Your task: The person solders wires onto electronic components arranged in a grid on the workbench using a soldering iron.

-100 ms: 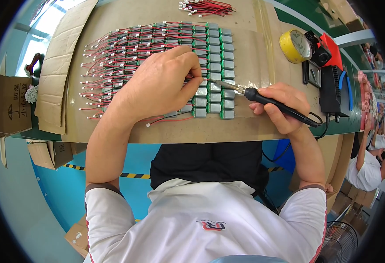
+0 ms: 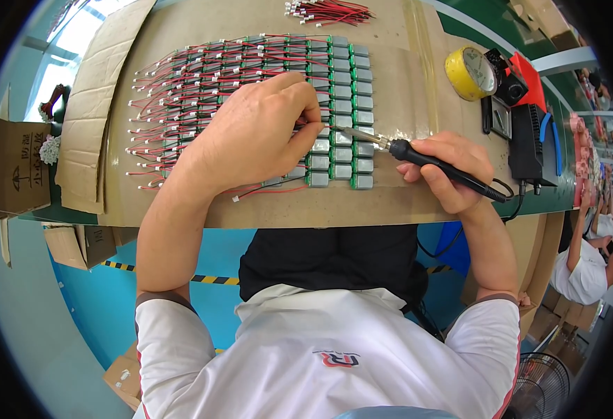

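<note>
At frame centre, the left hand (image 2: 257,136) pinches a wire over the motors (image 2: 341,112); the right hand (image 2: 449,171) grips the soldering iron (image 2: 418,155).

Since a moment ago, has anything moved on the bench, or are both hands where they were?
Nothing visibly changed. The left hand rests on the rows of motors, fingertips pinched at one. The right hand holds the soldering iron with its tip at the same spot. The tape roll has not moved.

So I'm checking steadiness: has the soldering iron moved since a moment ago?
No. The soldering iron in the right hand sits unchanged against the yellow tape roll.
</note>
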Action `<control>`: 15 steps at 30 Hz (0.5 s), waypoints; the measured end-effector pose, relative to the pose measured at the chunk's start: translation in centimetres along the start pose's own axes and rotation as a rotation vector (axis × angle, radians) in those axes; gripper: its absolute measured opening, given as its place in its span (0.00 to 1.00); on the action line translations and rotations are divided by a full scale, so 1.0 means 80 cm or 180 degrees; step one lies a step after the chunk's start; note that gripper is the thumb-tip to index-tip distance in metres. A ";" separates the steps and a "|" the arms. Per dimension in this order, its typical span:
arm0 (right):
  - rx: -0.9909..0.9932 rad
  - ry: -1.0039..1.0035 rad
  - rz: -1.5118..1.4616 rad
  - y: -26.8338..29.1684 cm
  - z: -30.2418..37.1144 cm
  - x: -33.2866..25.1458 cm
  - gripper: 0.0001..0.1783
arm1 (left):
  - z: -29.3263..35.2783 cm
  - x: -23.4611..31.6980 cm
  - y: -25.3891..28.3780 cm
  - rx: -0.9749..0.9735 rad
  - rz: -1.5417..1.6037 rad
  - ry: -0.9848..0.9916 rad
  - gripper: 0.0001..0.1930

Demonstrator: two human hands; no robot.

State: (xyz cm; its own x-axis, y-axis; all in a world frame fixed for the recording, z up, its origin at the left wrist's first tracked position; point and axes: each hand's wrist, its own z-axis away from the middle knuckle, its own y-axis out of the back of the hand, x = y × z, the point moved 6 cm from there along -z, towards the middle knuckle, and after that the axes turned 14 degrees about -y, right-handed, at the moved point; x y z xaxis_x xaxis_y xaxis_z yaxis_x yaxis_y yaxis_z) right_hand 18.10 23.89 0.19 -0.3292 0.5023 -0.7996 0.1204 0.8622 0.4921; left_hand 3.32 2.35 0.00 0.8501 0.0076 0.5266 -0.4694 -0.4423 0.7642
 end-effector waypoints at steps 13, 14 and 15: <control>0.0024 -0.0053 -0.0060 0.000 0.000 0.002 0.15 | 0.001 -0.001 -0.001 -0.0016 -0.0081 0.0001 0.06; 0.0014 -0.0018 -0.0036 -0.001 -0.001 0.001 0.15 | 0.001 -0.001 -0.001 -0.0018 -0.0083 0.0008 0.06; 0.0005 0.0015 -0.0007 -0.001 -0.001 0.000 0.15 | 0.001 -0.001 -0.002 -0.0018 -0.0082 0.0008 0.06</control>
State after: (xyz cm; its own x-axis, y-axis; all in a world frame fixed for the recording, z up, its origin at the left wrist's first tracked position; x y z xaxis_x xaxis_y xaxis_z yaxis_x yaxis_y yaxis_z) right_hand 18.00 23.80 0.19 -0.3340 0.5001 -0.7990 0.1211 0.8634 0.4898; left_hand 3.31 2.32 -0.18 0.8612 0.0212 0.5078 -0.4489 -0.4368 0.7796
